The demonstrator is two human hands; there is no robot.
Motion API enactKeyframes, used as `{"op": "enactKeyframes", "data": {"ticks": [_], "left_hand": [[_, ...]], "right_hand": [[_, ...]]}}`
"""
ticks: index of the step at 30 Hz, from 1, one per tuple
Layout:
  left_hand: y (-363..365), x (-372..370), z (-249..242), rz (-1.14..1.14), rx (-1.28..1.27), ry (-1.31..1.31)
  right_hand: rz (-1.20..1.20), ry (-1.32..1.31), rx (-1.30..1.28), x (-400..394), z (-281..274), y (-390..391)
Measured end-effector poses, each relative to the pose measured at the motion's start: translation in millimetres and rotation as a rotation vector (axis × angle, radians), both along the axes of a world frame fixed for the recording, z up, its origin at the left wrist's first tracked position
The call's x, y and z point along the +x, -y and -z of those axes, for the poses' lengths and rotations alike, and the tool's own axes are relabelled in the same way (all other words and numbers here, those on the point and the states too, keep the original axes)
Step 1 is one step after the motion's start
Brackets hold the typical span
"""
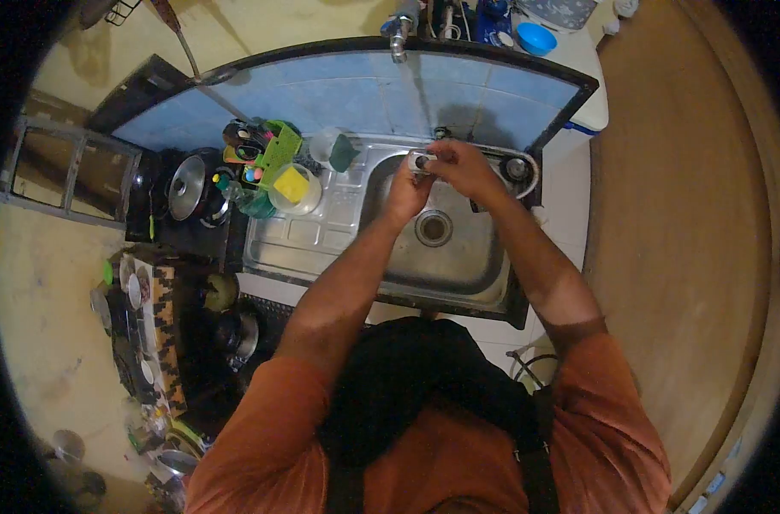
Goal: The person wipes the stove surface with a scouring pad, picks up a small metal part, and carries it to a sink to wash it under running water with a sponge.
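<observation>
Both hands meet over the back part of the steel sink, below the wall tap. A small whitish object with a dark centre is between them; what it is I cannot make out. My left hand has its fingers closed round it from the left. My right hand pinches it from the right side. The drain lies in the basin just below my hands.
On the drainboard stand a tub with a yellow sponge, a green basket and a clear container. A pan lid lies at the left. A blue bowl sits at the back right.
</observation>
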State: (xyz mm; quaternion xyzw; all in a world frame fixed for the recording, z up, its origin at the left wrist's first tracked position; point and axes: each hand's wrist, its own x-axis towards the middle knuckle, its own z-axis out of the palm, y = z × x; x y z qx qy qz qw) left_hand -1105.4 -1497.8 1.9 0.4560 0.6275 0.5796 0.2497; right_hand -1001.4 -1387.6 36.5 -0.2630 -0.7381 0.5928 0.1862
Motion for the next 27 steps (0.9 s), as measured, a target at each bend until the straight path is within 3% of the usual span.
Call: {"op": "enactKeyframes", "data": {"ticks": [1,3,4,6,7,9,10,11,13,15,18,19,21,24,25,26,27], "left_hand": [[1,0,-1,0.002,-0.003,0.001],[1,0,-3,-0.021,-0.042,-0.192],[4,-1,-7,-0.015,-0.048,-0.189],[12,-4,-22,-0.037,-0.383,-0.103],[14,-8,-34,0.006,-0.436,-0.3],[11,-15,-22,0.037,-0.311,-0.341],[9,-18,-16,0.061,-0.173,-0.388],[6,-18,-7,0.023,-0.084,-0.242],[5,-22,3,0.016,-0.138,-0.218],[5,-24,8,0.004,-0.191,-0.191],[9,-22,-3,0.022,-0.233,-0.349],[6,-22,1,0.016,-0.144,-0.307],[5,-21,9,0.019,-0.057,-0.263],[4,-15,-1,0.214,-0.197,-0.384],[6,-15,-1,0.251,-0.221,-0.603],[6,-16,-2,0.287,-0.243,-0.824],[5,-14,-3,0.288,-0.242,-0.825]], "right_hand": [[0.002,0.001,-0.003,-2,-8,-1],[-0.004,0.199,0.382,-10,-26,1],[0.001,0.204,0.375,-16,-31,1],[-0.136,0.435,0.711,-30,-30,0],[-0.138,0.443,0.697,-33,-25,2],[-0.192,0.284,0.989,-40,-15,3],[-0.193,0.285,0.983,-46,-12,0],[-0.191,0.333,0.85,-50,-11,-3],[-0.183,0.38,0.716,-50,-13,-2],[0.042,0.259,0.616,-43,-19,6],[0.101,0.222,0.578,-37,-8,7],[0.096,0.221,0.578,-37,-12,8],[-0.19,0.482,0.537,-33,-21,7],[-0.273,0.391,0.564,-29,-6,7],[-0.272,0.391,0.562,-31,-3,2],[-0.294,0.487,0.414,-35,-2,-5],[-0.314,0.581,0.264,-36,0,-10]]}}
